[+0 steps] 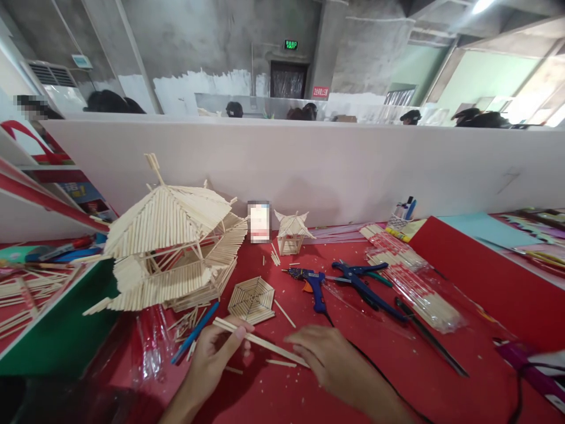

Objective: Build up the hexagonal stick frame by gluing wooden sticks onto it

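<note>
Head view looks down at a red surface (397, 365) full of craft things. The left hand (216, 356) has its fingers (236, 337) closed around one end of a pair of long thin wooden sticks (260, 343). The sticks lie slanted, low over the surface, and run from the left hand to the right hand (326, 356). The right hand lies flat with its fingers loosely spread, and its fingertips touch the far end of the sticks. It does not grip them.

Just behind the hands sits a small flat six-sided piece (251, 300) made of sticks. A blue pen (195, 333) lies beside it. To the left stands a big stick house (170, 247) with a pointed roof. A tiny stick house (291, 232) stands farther back, near the white wall (353, 165). A blue glue gun (311, 282) lies near the middle, with blue cutters (362, 282) just beside it. Bags of sticks (410, 282) lie on the right.
</note>
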Action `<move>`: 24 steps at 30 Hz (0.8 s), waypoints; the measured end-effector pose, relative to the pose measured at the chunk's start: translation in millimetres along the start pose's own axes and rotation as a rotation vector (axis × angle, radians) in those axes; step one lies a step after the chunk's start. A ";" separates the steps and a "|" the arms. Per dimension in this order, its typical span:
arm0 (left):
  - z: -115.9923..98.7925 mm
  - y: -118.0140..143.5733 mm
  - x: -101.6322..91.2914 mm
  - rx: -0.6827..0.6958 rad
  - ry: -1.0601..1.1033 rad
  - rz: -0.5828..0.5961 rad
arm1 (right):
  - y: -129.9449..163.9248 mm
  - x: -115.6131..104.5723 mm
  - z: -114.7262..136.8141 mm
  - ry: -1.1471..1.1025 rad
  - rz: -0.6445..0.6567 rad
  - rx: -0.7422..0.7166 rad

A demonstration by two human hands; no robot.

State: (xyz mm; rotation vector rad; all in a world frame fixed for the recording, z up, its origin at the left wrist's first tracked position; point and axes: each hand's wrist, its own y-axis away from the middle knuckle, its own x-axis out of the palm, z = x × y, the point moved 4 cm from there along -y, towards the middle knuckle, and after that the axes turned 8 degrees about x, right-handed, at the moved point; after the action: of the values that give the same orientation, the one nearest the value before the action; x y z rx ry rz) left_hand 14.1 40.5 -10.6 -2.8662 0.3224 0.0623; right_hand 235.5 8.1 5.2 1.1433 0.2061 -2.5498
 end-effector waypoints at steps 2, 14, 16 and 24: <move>-1.3 -0.9 -2.6 0.015 0.006 -0.010 | -1.5 4.0 7.0 -0.070 0.047 0.007; 5.7 -5.6 -24.8 -0.011 0.251 -0.285 | -6.0 -6.8 -26.4 -0.711 -0.279 0.197; 3.7 -6.9 -29.0 -0.006 0.249 -0.326 | -7.2 -12.2 -41.8 -0.884 -0.417 0.239; -5.8 -6.4 -12.0 -0.068 -0.132 0.110 | -2.5 -39.7 -75.3 -1.457 -0.849 0.190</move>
State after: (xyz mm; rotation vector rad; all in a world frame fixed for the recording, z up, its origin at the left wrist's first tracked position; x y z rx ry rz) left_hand 3.9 47.6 -2.6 -2.8907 0.4598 0.2867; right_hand 311.7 40.2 -15.3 -1.1859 0.0542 -3.3656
